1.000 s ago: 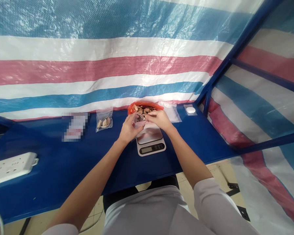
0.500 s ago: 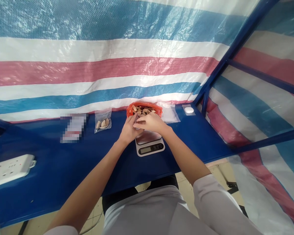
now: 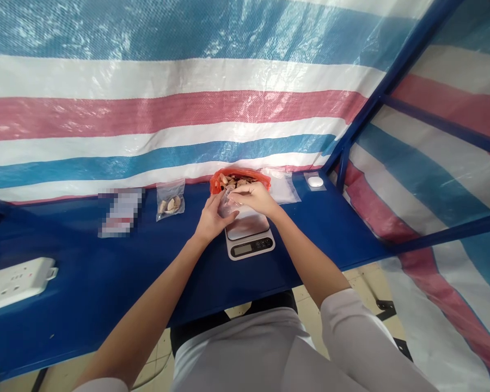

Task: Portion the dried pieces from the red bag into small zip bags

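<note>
My left hand (image 3: 214, 216) is closed around a small clear plastic bag (image 3: 227, 206), held above the left part of the scale. Pinched at that bag's upper right side are the fingers of my right hand (image 3: 255, 197); whether they hold the bag's edge or a piece inside it is too small to tell. Under both hands sits a white digital kitchen scale (image 3: 251, 239) with a dark display panel at its front. Just behind them an open red plastic bag (image 3: 216, 182) holds brown and pale dried slices (image 3: 237, 181), partly hidden by my right hand.
To the left lie a clear zip bag with several pale slices (image 3: 170, 204), a blurred-out packet (image 3: 121, 212) and a white power strip (image 3: 18, 284). Clear flat bags (image 3: 285, 188) and a small bagged white object (image 3: 315, 181) lie right. A striped sheet (image 3: 167, 117) backs the blue table (image 3: 147, 272).
My right hand has lifted slightly and drawn away from my left, so more of the clear bag and scale plate shows. My left hand has shifted a little left.
</note>
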`<state>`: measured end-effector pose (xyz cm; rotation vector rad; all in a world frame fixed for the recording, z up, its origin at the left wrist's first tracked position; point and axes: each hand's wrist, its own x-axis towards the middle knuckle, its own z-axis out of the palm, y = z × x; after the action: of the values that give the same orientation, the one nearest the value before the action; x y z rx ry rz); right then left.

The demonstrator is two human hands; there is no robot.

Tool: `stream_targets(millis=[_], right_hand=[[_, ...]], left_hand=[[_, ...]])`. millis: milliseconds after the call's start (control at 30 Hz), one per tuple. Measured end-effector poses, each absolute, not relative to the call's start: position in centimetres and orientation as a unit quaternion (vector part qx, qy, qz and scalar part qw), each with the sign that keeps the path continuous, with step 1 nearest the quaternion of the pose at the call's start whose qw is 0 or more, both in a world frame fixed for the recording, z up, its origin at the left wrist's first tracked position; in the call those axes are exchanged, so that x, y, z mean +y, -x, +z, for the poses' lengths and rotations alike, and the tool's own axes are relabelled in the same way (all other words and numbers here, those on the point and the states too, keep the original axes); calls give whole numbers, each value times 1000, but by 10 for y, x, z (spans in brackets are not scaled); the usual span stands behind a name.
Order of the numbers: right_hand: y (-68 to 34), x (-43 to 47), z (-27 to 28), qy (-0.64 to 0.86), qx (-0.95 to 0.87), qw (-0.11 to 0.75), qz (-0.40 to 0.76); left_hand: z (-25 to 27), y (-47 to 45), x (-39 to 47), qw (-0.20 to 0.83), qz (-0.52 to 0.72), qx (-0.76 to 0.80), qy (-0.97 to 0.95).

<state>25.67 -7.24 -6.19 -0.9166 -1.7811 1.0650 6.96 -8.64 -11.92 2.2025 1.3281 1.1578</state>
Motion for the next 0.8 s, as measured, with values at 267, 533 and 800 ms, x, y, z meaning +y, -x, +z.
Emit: stream_targets(millis=[267, 533, 800], right_hand=[[-255, -74, -58, 391, -731, 411, 379], [-255, -78, -50, 387, -765, 381, 345], [-270, -66, -56, 409, -734, 422, 340]], left_hand=[[-101, -75, -86, 160, 404, 461, -774], [-94, -82, -82, 203, 430, 421, -773], [-95, -80, -82, 193, 450, 425, -761]])
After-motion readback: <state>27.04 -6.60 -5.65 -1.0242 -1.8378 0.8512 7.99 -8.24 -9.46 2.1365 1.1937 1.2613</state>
